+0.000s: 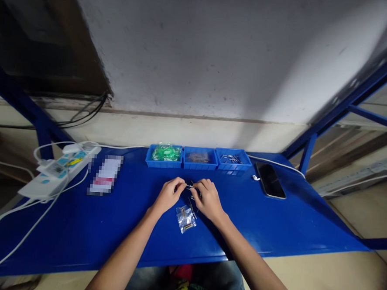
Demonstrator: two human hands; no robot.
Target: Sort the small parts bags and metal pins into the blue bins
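Over the middle of the blue table, my left hand (170, 195) and my right hand (209, 199) face each other with fingertips pinched. A thin, light metal pin (189, 186) spans the gap between the fingertips, and both hands grip it. Several similar slim metal pieces (192, 205) lie beside and partly under my right hand. Just in front of them rests a small clear plastic bag (185, 221) with brass-coloured pieces inside. The exact shape of the pin's ends is hidden by the fingers.
Three blue bins stand along the back: one with green packets (166, 153), one with brownish clear packets (199, 156), one with metal pins (231, 159). A phone (270, 180) and a white earbud (255, 178) lie right. A power strip (57, 171) with cables sits left.
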